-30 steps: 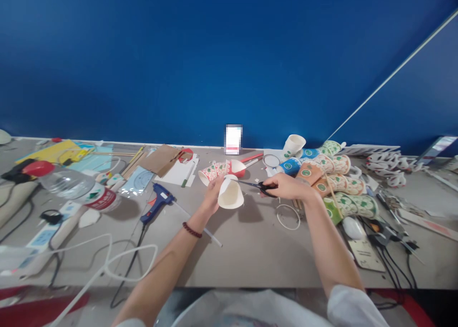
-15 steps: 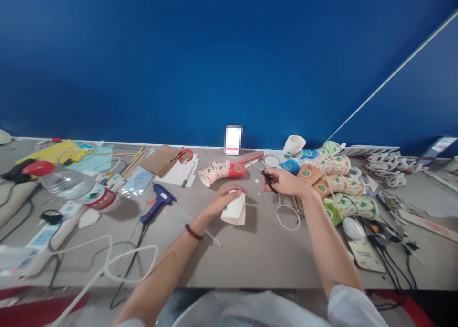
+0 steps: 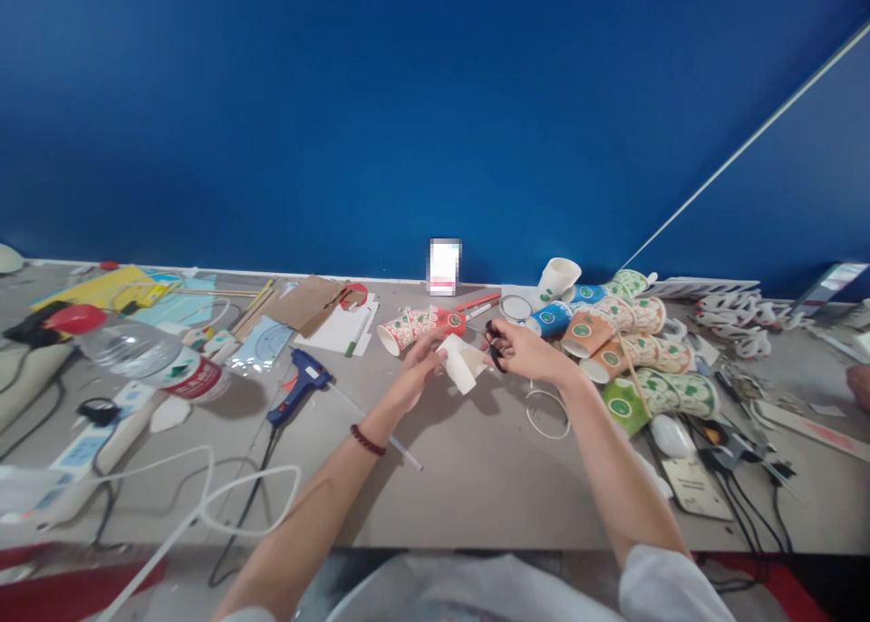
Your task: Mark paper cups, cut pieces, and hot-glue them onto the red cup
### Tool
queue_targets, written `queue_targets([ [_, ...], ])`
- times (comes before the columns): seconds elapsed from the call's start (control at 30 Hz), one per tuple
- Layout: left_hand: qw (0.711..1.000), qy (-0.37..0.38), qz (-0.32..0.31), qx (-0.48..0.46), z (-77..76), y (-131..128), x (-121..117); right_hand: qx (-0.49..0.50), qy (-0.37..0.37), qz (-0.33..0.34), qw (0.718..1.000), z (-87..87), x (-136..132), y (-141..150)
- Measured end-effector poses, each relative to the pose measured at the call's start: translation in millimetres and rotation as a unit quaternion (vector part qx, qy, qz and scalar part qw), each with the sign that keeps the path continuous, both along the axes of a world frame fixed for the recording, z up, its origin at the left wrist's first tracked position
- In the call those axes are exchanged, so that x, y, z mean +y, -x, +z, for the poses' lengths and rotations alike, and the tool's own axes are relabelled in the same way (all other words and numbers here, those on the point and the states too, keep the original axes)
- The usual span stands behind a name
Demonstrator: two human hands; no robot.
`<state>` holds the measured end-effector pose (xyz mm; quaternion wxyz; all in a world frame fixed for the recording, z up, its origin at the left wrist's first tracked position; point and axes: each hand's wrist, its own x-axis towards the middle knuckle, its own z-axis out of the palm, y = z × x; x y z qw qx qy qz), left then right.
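In the head view my left hand point(image 3: 422, 368) grips a white paper cup point(image 3: 460, 364) from its left side, fingers closed on it. The cup is tilted, with a loose-looking flap on its right side. My right hand point(image 3: 520, 350) is closed around the black handles of a pair of scissors point(image 3: 494, 343), right beside the cup. Whether the blades touch the paper I cannot tell. Just behind my left hand lies a bent tube of red-patterned paper cups point(image 3: 411, 327).
Several joined paper cups point(image 3: 612, 318) lie at the right, near a white ring point(image 3: 547, 413). On the left are a blue glue gun point(image 3: 299, 386), a plastic bottle point(image 3: 156, 359) and a power strip point(image 3: 88, 459). A phone point(image 3: 444, 267) leans on the wall. Another person's hand point(image 3: 860, 384) shows at the right edge.
My left hand has lifted the cup slightly away from me and turned it. My right hand has brought the scissors left, close to the cup. Another person's hand has appeared at the right.
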<state>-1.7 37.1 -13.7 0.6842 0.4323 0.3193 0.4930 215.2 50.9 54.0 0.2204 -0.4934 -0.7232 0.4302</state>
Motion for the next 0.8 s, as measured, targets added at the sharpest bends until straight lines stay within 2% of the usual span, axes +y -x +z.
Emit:
queue_targets([
  [0.1,0.999,-0.027,0.008,0.026,-2.7,0.4,0.4,-0.004,-0.061,-0.010,0.998,-4.5,6.9,-3.7],
  [0.2,0.991,-0.085,0.040,0.096,-7.1,0.7,1.4,-0.036,-0.103,-0.027,0.994,-5.0,12.0,-9.7],
  [0.33,0.958,-0.169,0.094,0.212,-12.5,1.7,2.5,-0.098,-0.135,-0.065,0.984,-4.5,18.2,-24.4],
  [0.43,0.898,-0.253,0.126,0.338,-14.7,2.9,2.8,-0.121,-0.139,-0.119,0.976,-5.7,23.2,-37.5],
  [0.57,0.796,-0.342,0.094,0.490,-15.8,4.8,1.8,-0.115,-0.129,-0.227,0.959,-7.7,28.0,-47.4],
  [0.7,0.745,-0.352,0.086,0.560,-17.3,9.1,1.5,-0.054,-0.106,-0.310,0.943,-11.1,31.6,-47.9],
  [0.8,0.720,-0.359,0.070,0.590,-20.6,13.4,4.2,-0.068,-0.152,-0.359,0.918,-13.8,34.6,-47.8],
])
